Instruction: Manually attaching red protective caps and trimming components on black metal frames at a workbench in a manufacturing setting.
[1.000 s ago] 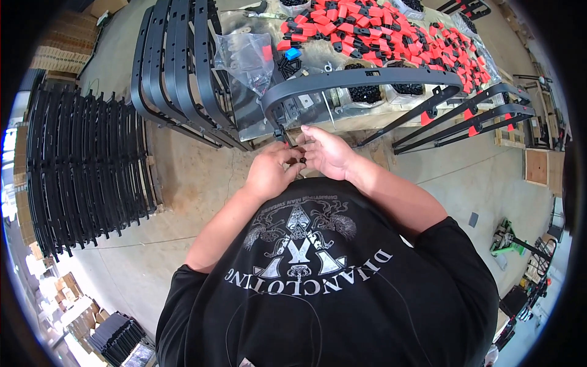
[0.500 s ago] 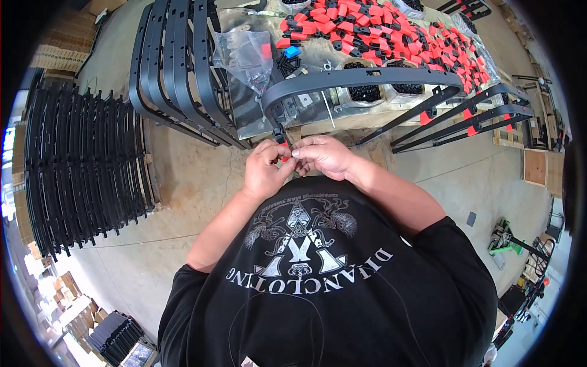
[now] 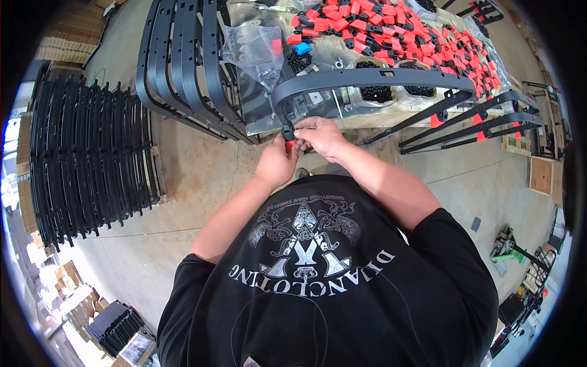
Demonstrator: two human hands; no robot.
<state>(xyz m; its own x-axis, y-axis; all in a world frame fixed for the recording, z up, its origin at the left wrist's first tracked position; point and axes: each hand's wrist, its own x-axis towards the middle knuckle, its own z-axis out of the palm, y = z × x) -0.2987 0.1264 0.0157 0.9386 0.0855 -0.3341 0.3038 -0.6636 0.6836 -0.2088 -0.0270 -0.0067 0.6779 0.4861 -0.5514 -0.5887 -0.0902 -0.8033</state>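
A red-and-black plastic piece (image 3: 290,145) sits at the near left end of a dark grey curved frame (image 3: 373,77). My left hand (image 3: 276,164) is closed round its red part, with the thumb and fingertips against it. From the right, my right hand (image 3: 321,136) pinches beside the black end of the same spot. What lies between its fingertips is too small to make out. The frame rests across the front of the worktable (image 3: 260,119), its other legs reaching down to the right.
A heap of red-and-black pieces (image 3: 391,27) covers the table's far side. Boxes of small black parts (image 3: 376,93), a plastic bag (image 3: 254,52) and a blue item (image 3: 303,48) lie nearer. Frames (image 3: 183,67) stand at the left, beside a tall black stack (image 3: 92,159).
Both hands have moved slightly away from my body, up to the frame's end. The right hand's fingers have shifted to the black part, and the left hand has turned lower on the red part.
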